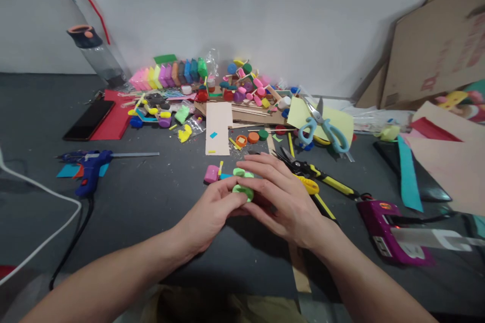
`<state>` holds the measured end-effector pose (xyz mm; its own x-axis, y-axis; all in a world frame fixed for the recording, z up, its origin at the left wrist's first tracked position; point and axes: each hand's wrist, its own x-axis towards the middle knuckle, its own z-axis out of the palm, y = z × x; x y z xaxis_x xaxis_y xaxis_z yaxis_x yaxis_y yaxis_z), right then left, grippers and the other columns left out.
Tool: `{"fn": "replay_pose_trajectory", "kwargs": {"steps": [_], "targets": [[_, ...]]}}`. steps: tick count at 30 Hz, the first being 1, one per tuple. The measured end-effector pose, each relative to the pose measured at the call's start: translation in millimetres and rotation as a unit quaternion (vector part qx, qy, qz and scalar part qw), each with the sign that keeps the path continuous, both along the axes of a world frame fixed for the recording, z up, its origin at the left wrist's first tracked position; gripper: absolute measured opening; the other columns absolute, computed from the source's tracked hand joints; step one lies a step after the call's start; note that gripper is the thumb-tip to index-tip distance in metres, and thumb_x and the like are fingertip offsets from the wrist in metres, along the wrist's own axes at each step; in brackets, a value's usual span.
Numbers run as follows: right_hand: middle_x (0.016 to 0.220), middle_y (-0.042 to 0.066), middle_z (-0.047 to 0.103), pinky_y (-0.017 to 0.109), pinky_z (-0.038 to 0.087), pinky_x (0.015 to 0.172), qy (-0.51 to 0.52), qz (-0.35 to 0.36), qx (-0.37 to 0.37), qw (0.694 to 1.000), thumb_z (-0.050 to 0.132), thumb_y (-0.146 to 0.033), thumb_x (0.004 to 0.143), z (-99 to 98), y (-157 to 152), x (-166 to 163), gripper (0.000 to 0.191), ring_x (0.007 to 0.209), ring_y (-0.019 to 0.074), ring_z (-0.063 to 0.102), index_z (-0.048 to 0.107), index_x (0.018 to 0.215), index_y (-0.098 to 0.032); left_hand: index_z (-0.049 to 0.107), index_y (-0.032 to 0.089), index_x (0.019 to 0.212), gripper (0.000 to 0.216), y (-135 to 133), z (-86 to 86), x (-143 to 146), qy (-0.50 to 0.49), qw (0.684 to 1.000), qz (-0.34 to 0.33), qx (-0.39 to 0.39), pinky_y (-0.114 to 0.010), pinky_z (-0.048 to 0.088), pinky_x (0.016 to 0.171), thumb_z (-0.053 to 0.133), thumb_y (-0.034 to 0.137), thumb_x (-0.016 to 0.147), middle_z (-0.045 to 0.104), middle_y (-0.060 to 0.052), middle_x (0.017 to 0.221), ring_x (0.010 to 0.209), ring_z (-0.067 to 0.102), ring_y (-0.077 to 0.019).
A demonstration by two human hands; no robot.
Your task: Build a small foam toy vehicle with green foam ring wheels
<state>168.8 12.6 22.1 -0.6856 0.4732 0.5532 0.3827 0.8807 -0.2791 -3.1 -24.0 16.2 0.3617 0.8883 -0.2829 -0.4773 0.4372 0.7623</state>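
Light green clay (243,192) sits between my two hands above the middle of the dark table. My left hand (215,202) pinches it, the thumb pressed on its face. My right hand (288,197) curves round its other side, fingertips on the green; part of the clay is hidden there. Just beyond my left fingers are a pink bottle-cap-like piece (211,174), a small yellow stick (221,167) and a blue strip (226,176). Whether these join the clay is hidden. Pliers with black and yellow handles (333,181) lie right of my right hand.
A blue glue gun (89,171) with its cord lies left, near a phone (89,120). Blue-handled scissors (324,128), a beige card (217,126) and coloured clay packs (170,74) lie farther back. A purple power strip (390,232) stands right.
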Motion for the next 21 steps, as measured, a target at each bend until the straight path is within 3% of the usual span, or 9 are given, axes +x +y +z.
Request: {"fn": "replay_pose_trajectory", "kwargs": {"steps": [7,21], "targets": [[0.129,0.016,0.067,0.049,0.05,0.11,0.004,0.014,-0.002,1.0,0.068,-0.024,0.091,-1.9,0.7,-1.3,0.034,0.13,0.0273,0.056,0.062,0.123,-0.015,0.073,0.015,0.078,0.006,1.0,1.7,1.5,0.019,1.0,0.003,-0.003,-0.025,0.051,0.078,0.067,0.017,0.078,0.072,-0.001,0.073,0.07,0.065,-0.0125],[0.126,0.016,0.068,0.048,0.053,0.105,0.015,0.026,-0.007,1.0,0.068,-0.024,0.092,1.6,1.3,-0.7,0.027,0.129,0.0272,0.057,0.061,0.117,-0.016,0.065,0.015,0.084,0.007,0.8,3.2,-1.3,0.056,0.998,0.0,0.002,-0.026,0.048,0.08,0.068,0.019,0.078,0.067,-0.001,0.081,0.08,0.062,-0.0142]]}}
